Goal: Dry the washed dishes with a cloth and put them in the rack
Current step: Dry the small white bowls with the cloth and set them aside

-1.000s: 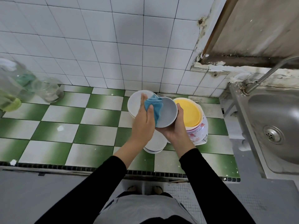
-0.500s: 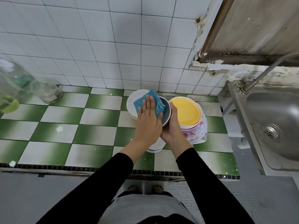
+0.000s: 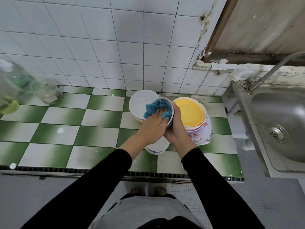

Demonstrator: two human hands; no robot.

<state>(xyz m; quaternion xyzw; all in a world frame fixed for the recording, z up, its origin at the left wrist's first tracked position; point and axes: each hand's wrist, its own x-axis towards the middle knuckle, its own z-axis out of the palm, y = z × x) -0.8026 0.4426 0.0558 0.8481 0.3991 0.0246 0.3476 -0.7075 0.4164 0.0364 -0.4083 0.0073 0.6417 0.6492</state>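
I hold a small grey bowl (image 3: 168,104) tilted above the green-and-white tiled counter (image 3: 69,113). My right hand (image 3: 177,128) grips it from the outside, thumb along the rim. With its fingers stretched out, my left hand (image 3: 152,123) presses a blue cloth (image 3: 151,109) into the bowl's inside. The cloth bunches under the fingertips and spills over the bowl's left edge. No rack is in view.
Behind the bowl stands a stack of white dishes (image 3: 142,101). To the right, a yellow plate (image 3: 189,113) tops floral bowls (image 3: 202,131). More white bowls (image 3: 157,147) sit under my hands. A steel sink (image 3: 280,113) with faucet (image 3: 270,71) is right; glass jars (image 3: 47,90) far left.
The bowl has tipped more toward the left and dropped slightly. My left hand has moved from the cloth on the rim down into the bowl, bunching the cloth inside.
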